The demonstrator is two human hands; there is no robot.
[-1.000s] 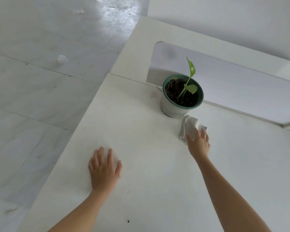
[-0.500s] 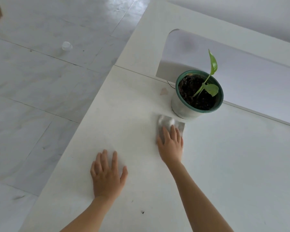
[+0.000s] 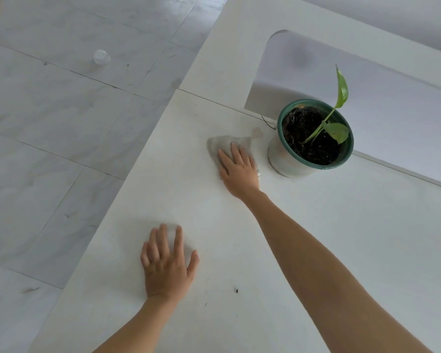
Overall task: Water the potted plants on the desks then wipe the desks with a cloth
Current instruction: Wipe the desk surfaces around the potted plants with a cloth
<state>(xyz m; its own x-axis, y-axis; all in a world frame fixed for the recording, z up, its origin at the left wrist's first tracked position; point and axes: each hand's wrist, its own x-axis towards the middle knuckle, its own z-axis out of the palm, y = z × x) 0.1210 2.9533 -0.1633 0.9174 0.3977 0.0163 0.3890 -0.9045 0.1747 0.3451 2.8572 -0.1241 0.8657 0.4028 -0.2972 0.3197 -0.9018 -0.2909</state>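
A potted plant (image 3: 313, 138), green-rimmed with dark soil and two green leaves, stands on the white desk (image 3: 316, 250) against a white divider panel. Just left of the pot lies a pale grey cloth (image 3: 222, 145), flattened on the desk. My right hand (image 3: 238, 169) presses on the cloth with straight fingers. My left hand (image 3: 167, 263) rests flat on the desk nearer to me, fingers spread, holding nothing.
The divider panel (image 3: 392, 98) runs behind the pot. The desk's left edge drops to a grey tiled floor (image 3: 61, 123), where a small clear cup (image 3: 101, 56) lies. A faint stain (image 3: 257, 132) marks the desk beside the cloth. A dark speck (image 3: 236, 290) sits near my left hand.
My right hand has slid the cloth leftward across the desk, from in front of the pot to its left side. My left hand has stayed flat in place.
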